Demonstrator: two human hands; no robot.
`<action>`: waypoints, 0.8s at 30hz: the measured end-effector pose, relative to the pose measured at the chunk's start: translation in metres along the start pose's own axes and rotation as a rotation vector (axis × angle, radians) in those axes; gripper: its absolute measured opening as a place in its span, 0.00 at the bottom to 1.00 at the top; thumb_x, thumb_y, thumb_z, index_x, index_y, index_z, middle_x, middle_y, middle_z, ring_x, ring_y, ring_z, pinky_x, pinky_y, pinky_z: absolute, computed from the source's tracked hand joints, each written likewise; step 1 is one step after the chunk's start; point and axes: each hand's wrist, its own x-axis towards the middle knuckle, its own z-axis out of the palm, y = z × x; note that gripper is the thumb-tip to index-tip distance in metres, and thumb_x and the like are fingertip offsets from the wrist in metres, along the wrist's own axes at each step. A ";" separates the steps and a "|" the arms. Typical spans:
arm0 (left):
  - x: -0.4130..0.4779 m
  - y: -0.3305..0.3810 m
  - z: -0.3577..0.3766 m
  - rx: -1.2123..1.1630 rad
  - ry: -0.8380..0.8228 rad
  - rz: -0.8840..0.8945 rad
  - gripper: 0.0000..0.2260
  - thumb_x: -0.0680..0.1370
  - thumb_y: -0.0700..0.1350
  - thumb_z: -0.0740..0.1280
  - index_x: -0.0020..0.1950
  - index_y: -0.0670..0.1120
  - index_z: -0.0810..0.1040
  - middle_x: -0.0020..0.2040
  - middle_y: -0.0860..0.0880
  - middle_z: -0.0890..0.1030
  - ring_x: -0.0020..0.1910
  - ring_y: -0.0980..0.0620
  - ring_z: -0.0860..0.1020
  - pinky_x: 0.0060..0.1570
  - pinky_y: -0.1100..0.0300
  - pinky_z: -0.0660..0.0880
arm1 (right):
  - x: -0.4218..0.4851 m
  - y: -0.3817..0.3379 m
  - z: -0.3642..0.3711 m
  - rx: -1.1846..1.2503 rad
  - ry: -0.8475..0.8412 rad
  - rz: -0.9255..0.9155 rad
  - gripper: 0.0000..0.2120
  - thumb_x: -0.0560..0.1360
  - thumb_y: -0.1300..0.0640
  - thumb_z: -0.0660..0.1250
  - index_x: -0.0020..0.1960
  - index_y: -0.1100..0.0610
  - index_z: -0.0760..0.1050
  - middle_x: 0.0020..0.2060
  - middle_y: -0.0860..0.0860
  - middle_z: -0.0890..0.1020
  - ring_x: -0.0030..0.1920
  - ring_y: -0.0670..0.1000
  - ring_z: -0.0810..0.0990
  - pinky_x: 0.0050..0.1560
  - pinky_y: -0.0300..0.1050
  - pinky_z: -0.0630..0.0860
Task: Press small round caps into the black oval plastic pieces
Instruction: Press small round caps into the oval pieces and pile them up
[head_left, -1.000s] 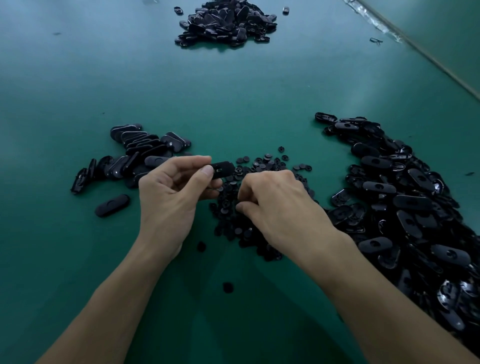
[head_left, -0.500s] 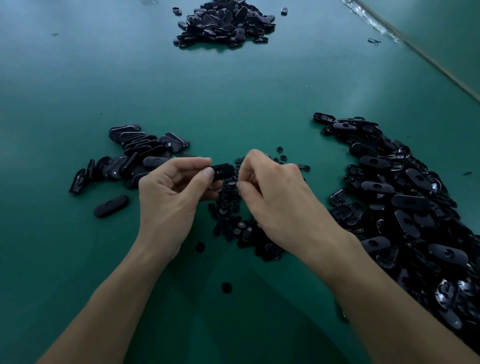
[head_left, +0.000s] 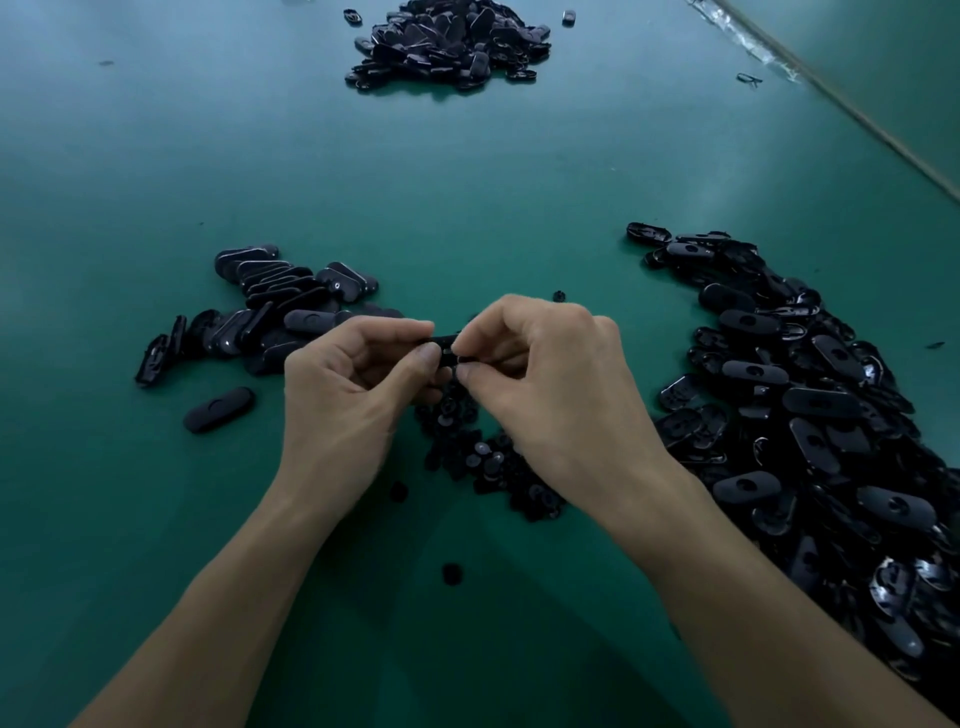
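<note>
Two hands meet over the middle of the green worktop, working on one black oval piece. The left hand is closed around that piece, pinching it between thumb and fingers so one end pokes out toward the right. The right hand is closed too, its fingertips bunched at the exposed end; a small round cap is presumably held there, but it is too hidden to confirm.

Just below the hands lies the loose pile of caps, with two stray caps nearer the front edge. Toward the left edge sits a small heap of oval pieces, probably finished ones, with a single oval piece apart in front of it. A big heap of oval pieces runs along the right side, and another heap sits at the far edge.

The likely trouble: a cap pressed in tilted may seat crooked or spring out, dropping into the pile beneath. A loose left-hand pinch could let the piece twist under the push.
</note>
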 end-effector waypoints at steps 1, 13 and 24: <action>0.000 0.000 0.000 -0.002 -0.005 0.002 0.05 0.75 0.36 0.72 0.49 0.42 0.82 0.39 0.49 0.86 0.36 0.54 0.83 0.40 0.64 0.80 | 0.000 -0.001 0.000 0.018 -0.005 -0.004 0.08 0.74 0.64 0.73 0.45 0.51 0.84 0.37 0.43 0.85 0.40 0.38 0.83 0.44 0.27 0.76; -0.001 0.000 -0.001 0.003 -0.057 0.036 0.07 0.70 0.41 0.74 0.47 0.45 0.82 0.39 0.50 0.86 0.36 0.56 0.83 0.41 0.65 0.80 | -0.001 -0.003 0.004 -0.034 0.041 0.038 0.04 0.74 0.59 0.74 0.45 0.50 0.84 0.37 0.43 0.84 0.40 0.41 0.82 0.45 0.34 0.79; -0.002 0.000 0.000 0.004 -0.065 0.031 0.06 0.71 0.39 0.74 0.46 0.46 0.82 0.40 0.49 0.86 0.36 0.54 0.84 0.40 0.63 0.81 | -0.004 -0.006 0.007 -0.095 0.022 0.056 0.06 0.79 0.59 0.67 0.48 0.50 0.79 0.40 0.45 0.82 0.39 0.41 0.80 0.41 0.39 0.78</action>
